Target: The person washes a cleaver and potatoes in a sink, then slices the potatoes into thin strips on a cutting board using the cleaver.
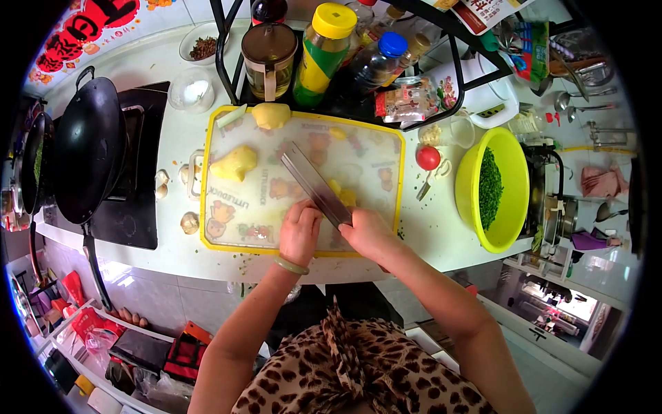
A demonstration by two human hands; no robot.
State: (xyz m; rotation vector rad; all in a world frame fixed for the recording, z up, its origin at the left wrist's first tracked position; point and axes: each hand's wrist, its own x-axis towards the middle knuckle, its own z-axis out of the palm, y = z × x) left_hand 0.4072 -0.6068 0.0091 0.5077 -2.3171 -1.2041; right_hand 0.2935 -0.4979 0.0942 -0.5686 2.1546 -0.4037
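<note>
Broad grey metal knife point(314, 185): handle hidden in the right hand point(367, 233). Left hand point(298, 228): undersides of curled fingers concealed; anything beneath cannot be told. Small cut yellow pieces point(347, 196): partly behind the blade, number unclear. Flat black glass hob point(146, 224): partly covered by the deep black wok point(86, 155). Dark glass bottle point(267, 12): top cut off by the upper edge. Leopard-print fabric top point(303, 372): cropped below. Scattered tiny green specks point(243, 262): too small to identify.
</note>
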